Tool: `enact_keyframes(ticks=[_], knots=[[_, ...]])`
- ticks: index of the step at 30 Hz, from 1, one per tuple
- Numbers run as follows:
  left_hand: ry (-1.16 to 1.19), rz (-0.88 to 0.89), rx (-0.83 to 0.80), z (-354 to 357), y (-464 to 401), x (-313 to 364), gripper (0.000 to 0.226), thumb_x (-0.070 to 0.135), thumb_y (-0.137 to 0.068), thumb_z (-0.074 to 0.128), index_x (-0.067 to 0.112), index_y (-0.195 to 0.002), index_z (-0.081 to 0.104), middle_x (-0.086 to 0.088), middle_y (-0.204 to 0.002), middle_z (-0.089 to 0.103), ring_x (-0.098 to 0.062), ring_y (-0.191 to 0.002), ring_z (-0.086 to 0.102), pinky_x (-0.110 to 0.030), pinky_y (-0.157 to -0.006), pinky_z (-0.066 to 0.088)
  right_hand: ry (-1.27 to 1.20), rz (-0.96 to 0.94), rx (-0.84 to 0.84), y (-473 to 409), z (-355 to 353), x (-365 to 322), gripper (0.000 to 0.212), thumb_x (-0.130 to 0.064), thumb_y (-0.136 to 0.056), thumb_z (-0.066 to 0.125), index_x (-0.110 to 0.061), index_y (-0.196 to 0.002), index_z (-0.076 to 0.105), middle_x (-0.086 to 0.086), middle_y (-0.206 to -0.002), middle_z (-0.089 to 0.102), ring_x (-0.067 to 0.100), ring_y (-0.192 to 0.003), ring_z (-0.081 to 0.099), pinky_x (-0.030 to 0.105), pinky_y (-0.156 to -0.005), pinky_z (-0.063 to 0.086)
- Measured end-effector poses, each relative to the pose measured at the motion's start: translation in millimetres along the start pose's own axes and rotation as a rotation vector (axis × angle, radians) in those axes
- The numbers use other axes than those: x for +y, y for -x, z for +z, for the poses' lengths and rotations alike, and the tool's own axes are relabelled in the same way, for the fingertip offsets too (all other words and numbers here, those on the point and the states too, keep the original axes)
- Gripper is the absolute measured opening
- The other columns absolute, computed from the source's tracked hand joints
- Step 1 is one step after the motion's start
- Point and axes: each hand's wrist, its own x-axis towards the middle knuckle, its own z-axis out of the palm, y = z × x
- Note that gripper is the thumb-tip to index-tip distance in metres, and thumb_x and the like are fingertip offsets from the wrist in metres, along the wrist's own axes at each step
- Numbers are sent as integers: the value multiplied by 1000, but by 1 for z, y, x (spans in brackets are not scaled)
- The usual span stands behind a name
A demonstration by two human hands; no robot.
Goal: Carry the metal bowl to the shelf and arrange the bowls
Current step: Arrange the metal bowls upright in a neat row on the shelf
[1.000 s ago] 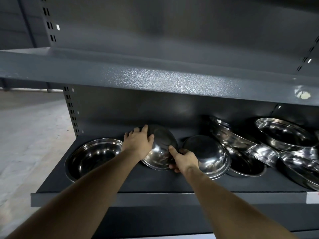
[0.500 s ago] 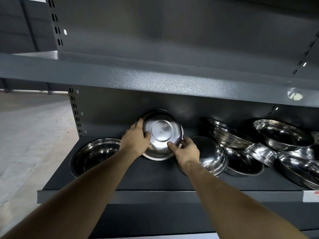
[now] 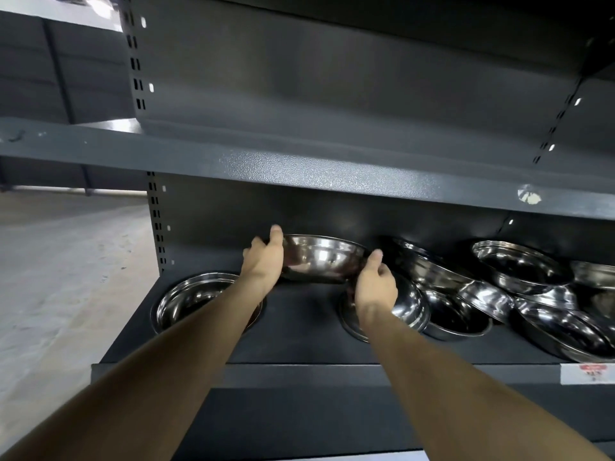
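Both hands hold one metal bowl (image 3: 321, 259) between them, at the back of the lower shelf (image 3: 299, 337); the left hand (image 3: 264, 259) grips its left rim, thumb up along the edge and fingers curled behind it; the right hand (image 3: 376, 287) holds the right rim, thumb raised against the edge, though how far its fingers wrap round the far side cannot be seen. The bowl sits open side up, slightly tilted toward the camera, so part of its shiny inside shows; whether its base touches the shelf board or hangs just above it is hard to tell.

Just below the right hand an upturned bowl (image 3: 407, 304) lies dome up on the shelf, partly hidden by the wrist; to the left, near the shelf's end, another bowl (image 3: 186, 299) stands open side up, the left forearm crossing over its right edge. To the right a loose heap of bowls (image 3: 519, 287) fills the rest of the shelf, some tilted, some leaning on one another, several overlapping; a small one at the front stands open side up beside the upturned bowl.

A white and red price label (image 3: 587, 374) sits on the shelf's front edge at the far right; the upper shelf (image 3: 299, 171) runs across above, dark grey and textured, with a torn sticker (image 3: 529, 196) on its front lip; slotted uprights (image 3: 156, 221) rise at the left; a pale concrete floor (image 3: 60, 261) lies beyond.
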Motion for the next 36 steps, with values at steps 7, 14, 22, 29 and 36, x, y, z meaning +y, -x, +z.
enact_keyframes(ticks=[7,14,22,29,36], knots=[[133,-67,-119,-12,7,-1,32,27,-81,42,6,-96,61,-16,-102,70,-31,-99,66,-50,-103,50,-36,98,-112,6,-13,-9,48,-59,-92,49,-15,-101,66,-3,-69,64,11,-44,58,20,-47,45],[-50,23,-154,-15,22,-5,65,17,-91,51,6,-152,32,-9,-154,40,-30,-138,43,-43,-115,37,-37,172,-190,9,-20,-8,24,-12,-89,51,0,-106,63,14,-66,63,12,-27,53,17,-33,42],[-738,336,-137,-30,17,-2,66,46,-101,33,17,-158,17,-7,-164,19,-26,-152,18,-40,-122,15,-36,135,-117,-4,-23,-3,40,-11,-91,50,-9,-129,59,25,-103,72,13,-28,55,21,-36,46],[-1322,448,-43,-50,20,-4,63,43,-102,19,18,-159,8,-7,-167,0,-30,-153,-6,-56,-122,-1,-37,140,-105,-5,-22,-4,40,-9,-91,47,-9,-128,60,25,-107,71,15,-30,55,22,-38,46],[-1316,365,-36,-76,22,-12,62,40,-103,17,18,-159,4,-8,-167,-5,-31,-153,-8,-56,-123,0,0,106,-141,10,-7,-7,46,-8,-92,48,-10,-137,54,19,-107,68,10,-26,54,17,-31,43]])
